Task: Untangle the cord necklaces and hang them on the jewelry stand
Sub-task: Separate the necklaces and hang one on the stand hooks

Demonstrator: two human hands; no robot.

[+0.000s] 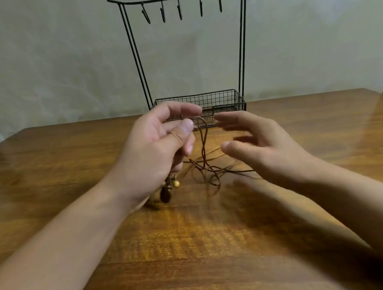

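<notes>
- Left hand: pinches a raised loop of the brown cord necklaces.
- Right hand: fingers straight, holding nothing, just right of the loop.
- Necklaces: tangled on the bench, centre.
- Jewelry stand: far side, hooks bare.

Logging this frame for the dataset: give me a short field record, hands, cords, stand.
left hand: pinches a loop of the brown cords, lifted
right hand: open, blurred, beside the loop, holds nothing
cords: still tangled, mostly on the table
pendant: below left hand, with a pale bead
jewelry stand: five hooks, all bare
</notes>
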